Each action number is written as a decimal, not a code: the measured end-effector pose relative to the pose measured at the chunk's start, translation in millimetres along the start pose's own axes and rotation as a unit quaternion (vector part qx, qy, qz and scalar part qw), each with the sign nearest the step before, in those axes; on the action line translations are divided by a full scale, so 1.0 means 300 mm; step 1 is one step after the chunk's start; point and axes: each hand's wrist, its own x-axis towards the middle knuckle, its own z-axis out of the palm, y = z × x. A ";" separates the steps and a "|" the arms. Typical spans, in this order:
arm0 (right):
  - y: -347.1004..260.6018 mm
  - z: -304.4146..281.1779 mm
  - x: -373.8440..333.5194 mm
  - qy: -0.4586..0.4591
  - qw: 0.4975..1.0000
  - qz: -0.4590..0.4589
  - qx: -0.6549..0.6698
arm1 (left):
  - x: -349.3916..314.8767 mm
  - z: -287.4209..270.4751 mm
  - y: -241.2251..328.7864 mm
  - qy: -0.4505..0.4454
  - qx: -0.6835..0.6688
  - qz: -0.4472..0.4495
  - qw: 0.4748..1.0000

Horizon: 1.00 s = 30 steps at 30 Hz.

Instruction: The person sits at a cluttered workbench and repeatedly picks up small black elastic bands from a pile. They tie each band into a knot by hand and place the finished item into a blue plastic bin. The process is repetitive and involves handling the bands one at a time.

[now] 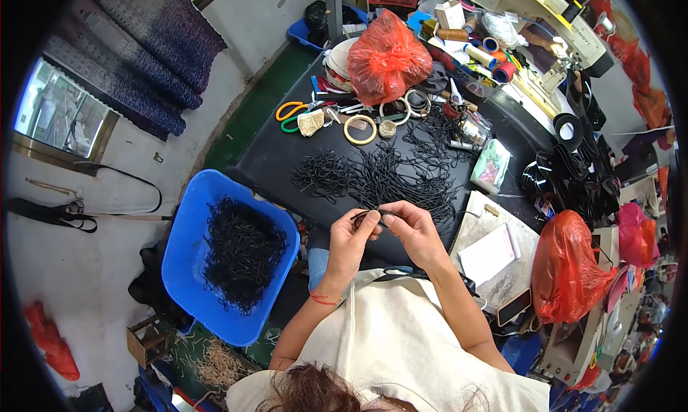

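Black table [259, 152] — red bag [390, 57], tape rolls [348, 130], cords [398, 179] just beyond hands [418, 236].

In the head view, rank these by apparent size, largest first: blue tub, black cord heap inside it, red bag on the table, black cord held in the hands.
1. Blue tub
2. Cord heap and red bag: too alike to rank
3. Held black cord, mostly hidden by fingers

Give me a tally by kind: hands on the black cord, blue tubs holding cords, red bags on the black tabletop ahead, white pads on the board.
Left hand and right hand: 2
Blue tub: 1
Red plastic bag: 1
White notepad: 1
Total: 5
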 end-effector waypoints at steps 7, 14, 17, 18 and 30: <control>0.003 -0.055 -0.001 -0.010 0.998 0.038 -0.042 | -0.007 -0.015 0.025 -0.052 0.062 -0.036 0.996; 0.027 0.024 0.016 0.173 0.921 -0.190 -0.292 | -0.045 0.018 0.038 -0.050 0.186 0.045 0.980; 0.052 0.018 0.026 0.210 0.910 -0.182 -0.308 | -0.052 0.038 0.050 -0.052 0.278 0.122 0.951; 0.051 0.016 0.023 0.215 0.915 -0.167 -0.296 | -0.054 0.039 0.047 -0.052 0.266 0.119 0.955; 0.011 0.065 0.037 0.168 0.969 -0.028 0.180 | 0.016 0.101 -0.026 -0.016 0.008 0.117 0.993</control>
